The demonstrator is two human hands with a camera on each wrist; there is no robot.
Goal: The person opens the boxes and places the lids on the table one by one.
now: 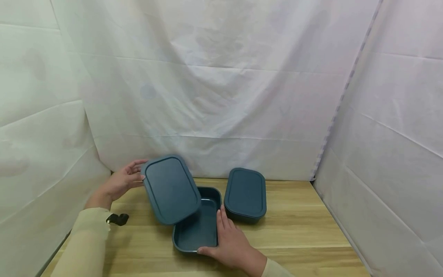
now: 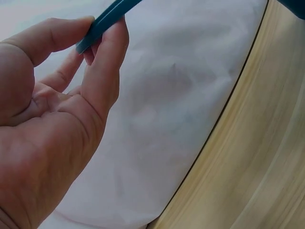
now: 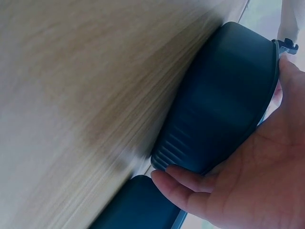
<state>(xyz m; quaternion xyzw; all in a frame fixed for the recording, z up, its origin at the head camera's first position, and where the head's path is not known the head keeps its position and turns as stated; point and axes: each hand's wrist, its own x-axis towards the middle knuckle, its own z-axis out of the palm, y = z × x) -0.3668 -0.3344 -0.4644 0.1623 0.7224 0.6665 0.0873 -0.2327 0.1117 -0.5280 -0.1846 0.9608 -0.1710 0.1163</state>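
My left hand [image 1: 133, 177] pinches the left edge of a dark teal lid [image 1: 171, 188] and holds it tilted above the table. The left wrist view shows thumb and fingers of that hand [image 2: 102, 27] clamped on the lid's rim [image 2: 114, 12]. Below the lid stands an open teal container [image 1: 199, 229], partly covered by it. My right hand [image 1: 219, 236] grips this container's right wall near the front corner. From the right wrist view, the hand [image 3: 238, 181] is curled round the container's ribbed outer side [image 3: 224, 95].
A second teal container [image 1: 245, 194] with its lid on stands just right of the open one and shows again [image 3: 138, 207] in the right wrist view. The wooden table [image 1: 304, 231] is walled by white cloth [image 1: 221, 96] at the back and both sides.
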